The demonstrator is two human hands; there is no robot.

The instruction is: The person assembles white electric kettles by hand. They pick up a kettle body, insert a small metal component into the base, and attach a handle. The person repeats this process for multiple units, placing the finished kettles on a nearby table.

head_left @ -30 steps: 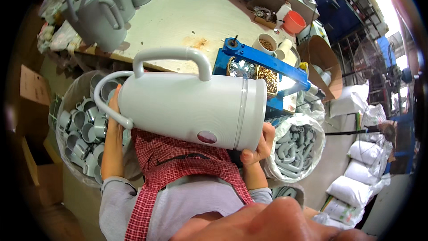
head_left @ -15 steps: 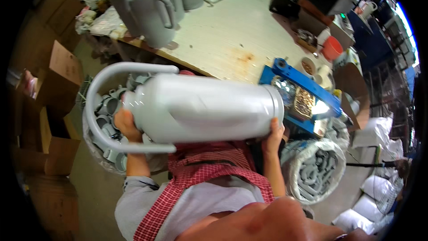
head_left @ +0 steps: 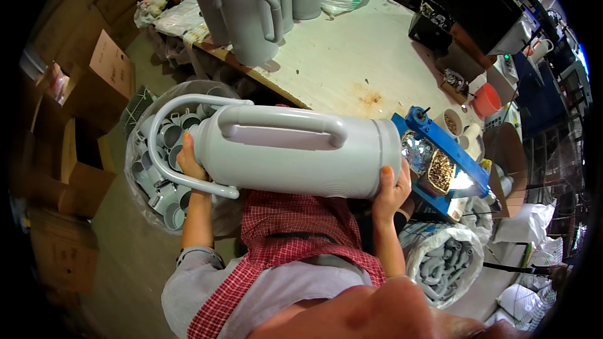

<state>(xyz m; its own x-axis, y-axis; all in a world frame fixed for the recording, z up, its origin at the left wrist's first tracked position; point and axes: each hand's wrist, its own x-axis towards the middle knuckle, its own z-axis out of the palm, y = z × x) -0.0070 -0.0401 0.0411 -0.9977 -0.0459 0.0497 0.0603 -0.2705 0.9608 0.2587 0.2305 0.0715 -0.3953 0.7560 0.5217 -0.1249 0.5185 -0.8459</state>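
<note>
A light grey thermos flask casing (head_left: 295, 172) lies sideways across my lap, held between both hands. Its fixed side handle (head_left: 286, 117) faces up, and a curved carrying handle (head_left: 152, 135) loops out around its narrow left end. My left hand (head_left: 191, 162) grips that narrow neck inside the loop, its fingers partly hidden behind the casing. At the wide right end, my right hand (head_left: 392, 193) holds the rim, with the thumb on the near side.
Several grey flask casings (head_left: 251, 19) stand on the white workbench (head_left: 326, 66). A blue fixture (head_left: 443, 141) with a tray of small metal parts (head_left: 440, 172) sits at the bench's right edge. Bags of grey cup-like parts (head_left: 169, 135) and grey handles (head_left: 445, 267) flank me; cardboard boxes (head_left: 113, 66) stand left.
The flask casing has turned about its length, bringing the side handle from out of sight to the top. Both hands still hold its ends. The view has shifted slightly.
</note>
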